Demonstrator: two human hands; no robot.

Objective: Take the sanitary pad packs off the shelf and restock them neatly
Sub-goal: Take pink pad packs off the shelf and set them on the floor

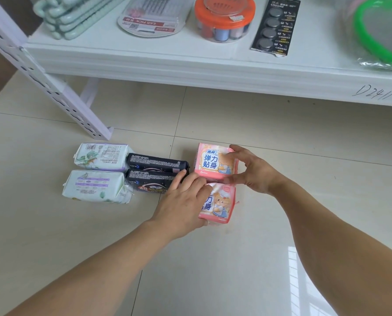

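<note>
On the tiled floor (pixel 202 270), nearest the viewer, both bare forearms reach forward to two pink packs set one behind the other. The left hand (pixel 183 201) lies over the near pink pack (pixel 222 204), thumb curled under its near left corner and fingers spread on top; its grip is closed on that pack. The right hand (pixel 252 169) pinches the far pink pack (pixel 213 163), thumb at the near right corner and fingertips at the far right corner. The two pink packs touch edge to edge.

Judgement: the removal step appears complete, as six packs lie on the floor in three pairs; the step in hand is squaring up the pink pair. The next move likely calls for lifting packs, a pair at a time, and setting them in a row on the shelf (pixel 190 65), keeping edges aligned and faces turned alike.

Just left of the pink pair sit two dark packs (pixel 154 169), touching each other, the nearer one brushed by the left fingers. Further left lie two pale floral packs (pixel 99 172), also paired.

Beyond stands a white perforated upright (pixel 53 92). The shelf above carries green hangers (pixel 72 17), an ear-pick pack (pixel 149 19), an orange-lidded tub (pixel 224 19), a card of button cells (pixel 275 28) and a green-rimmed item (pixel 377 35). No free shelf slot for the packs is visible.
</note>
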